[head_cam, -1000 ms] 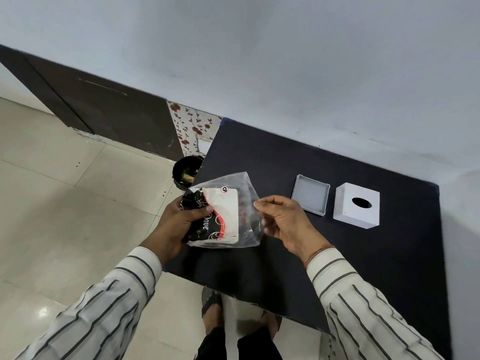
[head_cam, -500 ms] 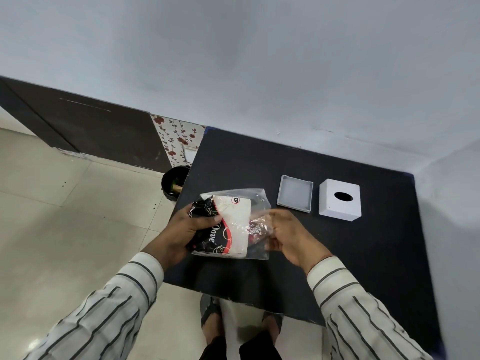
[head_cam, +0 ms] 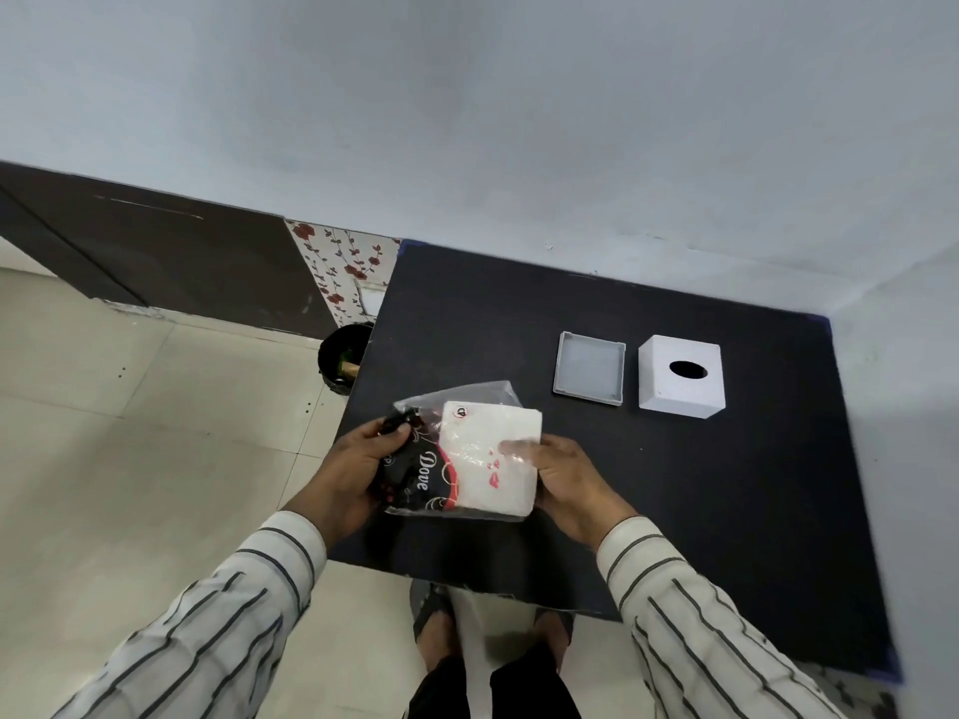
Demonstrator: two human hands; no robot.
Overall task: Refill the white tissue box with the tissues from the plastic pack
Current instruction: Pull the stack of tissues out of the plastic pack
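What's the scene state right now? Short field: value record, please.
surface: black tabletop against a pale wall
held item: clear plastic pack with black-and-red print, held above the table's near edge
contents: white square tissue stack, partly out of the pack's right end
left hand: grips the printed end of the pack
right hand: holds the tissue stack, fingers on top
white tissue box with oval hole: on table, hole facing up
grey square tray-like base: left of box, apart, empty
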